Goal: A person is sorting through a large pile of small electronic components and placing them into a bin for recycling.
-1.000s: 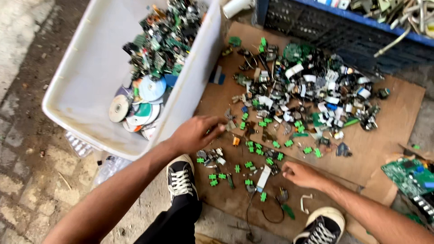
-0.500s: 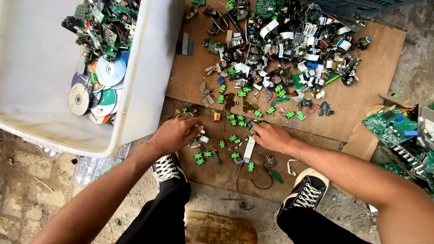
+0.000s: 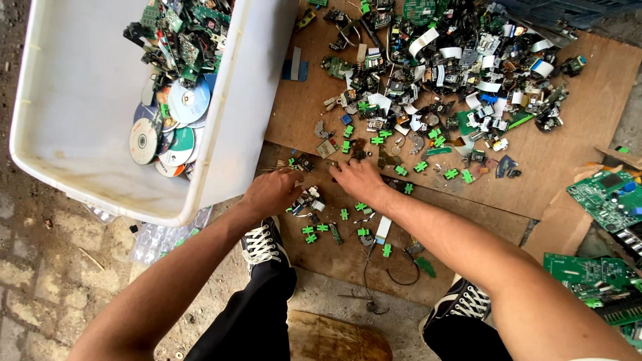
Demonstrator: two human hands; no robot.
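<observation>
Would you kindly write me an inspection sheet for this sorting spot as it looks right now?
Surface: brown board on the ground, worn.
Job's things: small green parts scattered near both hands.
Clutter: heap of scrap electronics; white tub holding discs and circuit boards.
Hands: left hand and right hand down among the parts; grip unclear.
Cables: thin black wire looped on the board.
Surroundings: loose circuit boards at right, stone paving at left.

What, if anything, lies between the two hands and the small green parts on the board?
Nothing visible does. The left hand and right hand rest directly on the wooden board among the scattered green parts; the white tub sits off to the left.
</observation>
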